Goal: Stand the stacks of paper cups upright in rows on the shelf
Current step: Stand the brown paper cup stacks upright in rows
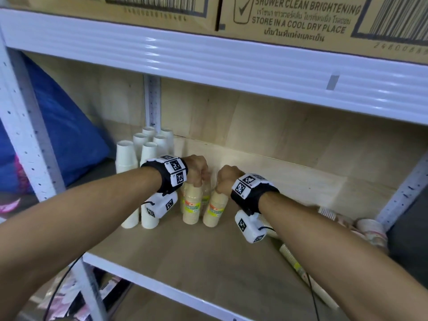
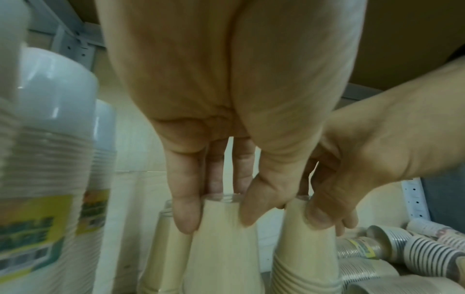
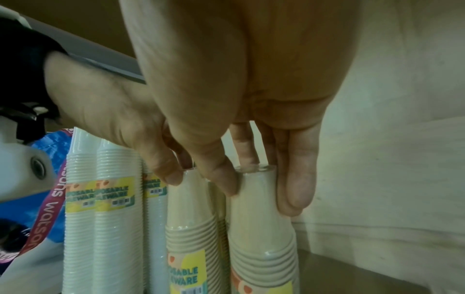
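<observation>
Two beige cup stacks wrapped in clear film stand upright side by side on the wooden shelf (image 1: pixel 185 256). My left hand (image 1: pixel 200 174) grips the top of the left beige stack (image 1: pixel 191 206) from above, thumb and fingers curled round it (image 2: pixel 221 248). In the same way my right hand (image 1: pixel 225 179) holds the top of the right beige stack (image 1: pixel 214 212), which is also seen in the right wrist view (image 3: pixel 261 238). Behind and left of them stand several white cup stacks (image 1: pixel 139 147) in rows. More stacks (image 1: pixel 370 230) lie on their sides at the shelf's right end.
The upper shelf's white beam (image 1: pixel 231 59) hangs low over the hands, with cardboard boxes (image 1: pixel 301 19) on top. A blue bag (image 1: pixel 58 123) sits left of the white upright post (image 1: pixel 23 135). One lying cup stack (image 1: pixel 291 258) passes under my right forearm. Bare wood shows in front of the beige stacks.
</observation>
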Motion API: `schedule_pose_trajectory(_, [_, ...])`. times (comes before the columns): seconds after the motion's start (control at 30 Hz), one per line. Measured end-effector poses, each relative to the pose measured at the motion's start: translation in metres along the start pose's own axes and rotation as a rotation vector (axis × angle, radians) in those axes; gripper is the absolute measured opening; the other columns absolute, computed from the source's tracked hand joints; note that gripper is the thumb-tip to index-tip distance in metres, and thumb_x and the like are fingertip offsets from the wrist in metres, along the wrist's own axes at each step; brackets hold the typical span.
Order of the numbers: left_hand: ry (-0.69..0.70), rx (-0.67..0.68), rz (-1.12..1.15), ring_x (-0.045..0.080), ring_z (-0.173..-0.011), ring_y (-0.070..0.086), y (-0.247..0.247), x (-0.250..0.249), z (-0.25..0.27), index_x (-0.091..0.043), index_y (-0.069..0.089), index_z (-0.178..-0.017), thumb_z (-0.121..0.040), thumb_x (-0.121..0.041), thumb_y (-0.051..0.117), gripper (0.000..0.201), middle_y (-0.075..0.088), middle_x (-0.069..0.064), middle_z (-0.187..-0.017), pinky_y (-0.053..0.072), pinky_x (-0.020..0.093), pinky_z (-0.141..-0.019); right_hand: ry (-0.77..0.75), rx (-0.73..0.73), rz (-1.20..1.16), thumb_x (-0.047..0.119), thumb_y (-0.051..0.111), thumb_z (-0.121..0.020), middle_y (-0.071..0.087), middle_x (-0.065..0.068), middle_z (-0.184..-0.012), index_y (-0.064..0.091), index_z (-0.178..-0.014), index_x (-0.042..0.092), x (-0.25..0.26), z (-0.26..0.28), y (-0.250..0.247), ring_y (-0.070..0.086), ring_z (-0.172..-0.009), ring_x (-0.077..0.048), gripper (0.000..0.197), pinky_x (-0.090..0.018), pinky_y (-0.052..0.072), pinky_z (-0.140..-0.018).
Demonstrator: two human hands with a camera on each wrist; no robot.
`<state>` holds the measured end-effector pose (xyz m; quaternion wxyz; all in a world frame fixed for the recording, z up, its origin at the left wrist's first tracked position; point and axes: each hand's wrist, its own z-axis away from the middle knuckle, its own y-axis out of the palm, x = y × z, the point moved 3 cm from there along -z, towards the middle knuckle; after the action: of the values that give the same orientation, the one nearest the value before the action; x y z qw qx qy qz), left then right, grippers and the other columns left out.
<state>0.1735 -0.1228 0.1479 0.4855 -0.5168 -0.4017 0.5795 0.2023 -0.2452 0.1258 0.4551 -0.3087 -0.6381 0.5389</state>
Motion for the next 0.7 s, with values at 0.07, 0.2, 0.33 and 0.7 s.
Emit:
schedule_pose_trajectory(0.07, [-0.008, 0.017, 0.004, 0.024, -0.102, 0.064, 0.003, 0.008, 0.001, -0.009, 0.070, -0.111, -0.081, -0.003, 0.067, 0.031, 0.069, 0.006, -0.111, 0.052, 0.031, -0.077, -0.014, 0.036, -0.008, 0.005, 0.066, -0.077, 0.048, -0.009, -0.075, 0.046, -0.062, 0.006, 0.009, -0.001, 0.004, 0.049, -0.065, -0.019, 0.026, -0.019, 0.027, -0.048])
schedule_pose_trajectory(0.2, [-0.014, 0.034, 0.010, 0.020, -0.091, 0.059, 0.007, 0.016, 0.006, -0.003, 0.068, -0.114, -0.083, -0.003, 0.065, 0.030, 0.066, 0.007, -0.105, 0.047, 0.022, -0.062, -0.082, 0.089, -0.030, 0.019, 0.068, -0.080, 0.056, -0.005, -0.084, 0.060, -0.089, 0.008, 0.018, -0.002, 0.005, 0.055, -0.076, -0.022, 0.016, -0.023, 0.037, -0.057])
schedule_pose_trajectory(0.33, [-0.003, 0.043, -0.001, 0.016, -0.084, 0.050, 0.011, 0.023, 0.008, 0.004, 0.066, -0.114, -0.084, -0.001, 0.064, 0.030, 0.056, 0.006, -0.094, 0.035, 0.016, -0.051, -0.110, 0.086, -0.056, 0.015, 0.066, -0.082, 0.049, 0.003, -0.068, 0.042, -0.061, 0.024, 0.026, -0.001, 0.008, 0.053, -0.073, -0.019, 0.033, -0.018, 0.031, -0.048])
schedule_pose_trajectory(0.7, [0.012, 0.006, -0.017, 0.016, -0.090, 0.054, 0.007, 0.030, 0.008, -0.003, 0.068, -0.114, -0.085, -0.002, 0.062, 0.030, 0.066, 0.010, -0.116, 0.041, 0.019, -0.059, -0.074, 0.045, -0.097, 0.016, 0.063, -0.087, 0.062, -0.015, -0.108, 0.062, -0.113, 0.000, 0.032, 0.003, 0.008, 0.062, -0.093, -0.030, 0.030, -0.025, 0.040, -0.067])
